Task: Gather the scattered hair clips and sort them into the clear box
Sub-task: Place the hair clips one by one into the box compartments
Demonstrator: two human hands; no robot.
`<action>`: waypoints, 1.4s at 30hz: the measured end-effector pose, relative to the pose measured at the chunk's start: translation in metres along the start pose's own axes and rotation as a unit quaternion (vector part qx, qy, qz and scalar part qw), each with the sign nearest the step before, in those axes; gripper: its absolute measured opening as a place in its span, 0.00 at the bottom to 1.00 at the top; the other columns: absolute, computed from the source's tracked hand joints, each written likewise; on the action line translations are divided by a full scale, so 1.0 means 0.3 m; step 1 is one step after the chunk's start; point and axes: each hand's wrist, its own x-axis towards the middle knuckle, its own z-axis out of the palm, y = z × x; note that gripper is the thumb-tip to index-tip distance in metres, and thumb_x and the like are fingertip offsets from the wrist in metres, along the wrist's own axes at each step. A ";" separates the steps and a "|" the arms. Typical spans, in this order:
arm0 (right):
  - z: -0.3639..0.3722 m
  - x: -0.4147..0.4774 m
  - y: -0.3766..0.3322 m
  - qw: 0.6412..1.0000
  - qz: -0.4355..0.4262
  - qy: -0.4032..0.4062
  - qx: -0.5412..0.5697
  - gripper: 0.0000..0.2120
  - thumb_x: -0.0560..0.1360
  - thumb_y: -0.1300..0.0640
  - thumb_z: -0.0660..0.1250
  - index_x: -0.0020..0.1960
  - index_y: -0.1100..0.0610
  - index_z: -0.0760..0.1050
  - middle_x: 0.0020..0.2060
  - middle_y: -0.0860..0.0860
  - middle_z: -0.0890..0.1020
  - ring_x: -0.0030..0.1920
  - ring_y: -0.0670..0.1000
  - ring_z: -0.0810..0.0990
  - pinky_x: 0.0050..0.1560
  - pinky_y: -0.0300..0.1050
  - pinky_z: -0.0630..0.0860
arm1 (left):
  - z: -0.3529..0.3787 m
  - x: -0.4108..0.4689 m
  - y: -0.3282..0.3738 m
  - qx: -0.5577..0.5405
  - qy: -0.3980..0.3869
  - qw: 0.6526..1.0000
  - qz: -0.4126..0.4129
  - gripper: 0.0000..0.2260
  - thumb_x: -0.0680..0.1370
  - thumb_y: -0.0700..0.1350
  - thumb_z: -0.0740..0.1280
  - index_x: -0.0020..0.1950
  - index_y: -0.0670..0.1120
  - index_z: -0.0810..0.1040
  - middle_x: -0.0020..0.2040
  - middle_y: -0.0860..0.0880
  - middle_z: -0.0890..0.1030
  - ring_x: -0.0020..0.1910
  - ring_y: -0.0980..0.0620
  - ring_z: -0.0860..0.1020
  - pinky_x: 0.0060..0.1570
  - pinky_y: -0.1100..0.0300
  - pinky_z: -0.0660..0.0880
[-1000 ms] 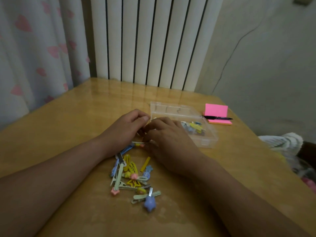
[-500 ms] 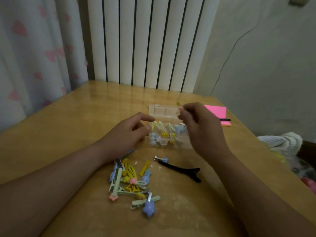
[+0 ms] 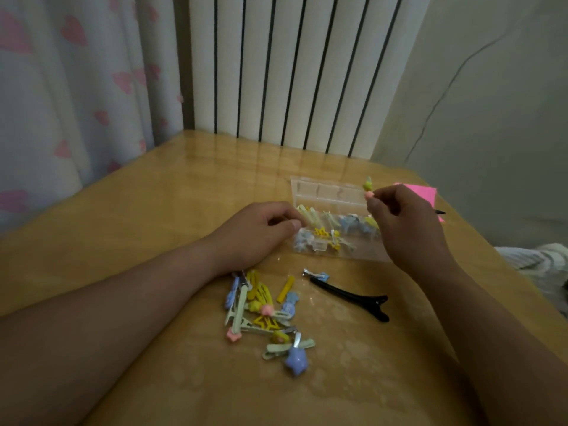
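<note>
Clip (image 3: 368,188) pinched in right hand (image 3: 405,224) above clear box (image 3: 325,187); left hand (image 3: 255,235) rests loosely curled beside it

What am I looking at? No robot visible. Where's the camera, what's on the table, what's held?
No robot: a person works bare-handed, filmed by one wide-angle head-worn camera looking down. The right hand pinches a small clip above the clear box, which already holds several clips. The left hand rests at the box's left end; whether it holds anything is unclear. Nearer the person, on the table, lie a pile of coloured clips and a long black clip. Pink sticky notes sit beyond the right hand.
</note>
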 end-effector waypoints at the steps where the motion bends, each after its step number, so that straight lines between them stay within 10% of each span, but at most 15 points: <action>1: 0.001 0.002 0.004 1.000 0.001 -0.004 -0.004 0.10 0.83 0.47 0.68 0.56 0.52 0.82 0.44 0.45 0.84 0.46 0.46 0.81 0.44 0.41 0.76 | -0.001 -0.001 0.002 -0.004 -0.001 1.000 -0.002 0.08 0.85 0.49 0.67 0.57 0.56 0.86 0.55 0.57 0.86 0.53 0.63 0.81 0.57 0.62 0.76; 12: -0.053 0.001 0.018 0.996 -0.021 -0.081 -0.007 0.05 0.80 0.52 0.73 0.50 0.51 0.78 0.39 0.49 0.82 0.36 0.44 0.78 0.37 0.41 0.73 | 0.002 0.001 -0.002 -0.019 -0.002 1.000 -0.003 0.10 0.86 0.49 0.65 0.55 0.57 0.87 0.49 0.45 0.85 0.52 0.44 0.82 0.52 0.54 0.77; 29: -0.023 0.033 -0.005 0.959 0.036 -0.224 -0.172 0.12 0.81 0.48 0.70 0.43 0.54 0.84 0.37 0.51 0.86 0.40 0.53 0.85 0.45 0.54 0.83 | 0.007 0.007 -0.010 -0.019 -0.002 1.000 0.000 0.09 0.86 0.49 0.66 0.55 0.58 0.87 0.48 0.43 0.85 0.52 0.39 0.81 0.49 0.56 0.75; 34: -0.013 0.017 -0.002 0.962 0.022 -0.210 -0.171 0.19 0.83 0.44 0.65 0.41 0.56 0.84 0.35 0.52 0.85 0.38 0.54 0.84 0.47 0.57 0.83 | 0.006 0.005 -0.006 -0.012 0.005 1.000 -0.003 0.09 0.86 0.48 0.66 0.55 0.57 0.87 0.46 0.57 0.86 0.47 0.56 0.82 0.49 0.57 0.76; 42: -0.021 -0.004 -0.002 0.975 -0.003 -0.167 -0.147 0.12 0.83 0.46 0.66 0.46 0.49 0.83 0.37 0.46 0.86 0.35 0.44 0.83 0.39 0.46 0.79 | 0.008 0.001 0.004 -0.009 0.010 1.000 -0.009 0.09 0.85 0.48 0.67 0.56 0.56 0.87 0.51 0.46 0.86 0.54 0.43 0.82 0.59 0.46 0.78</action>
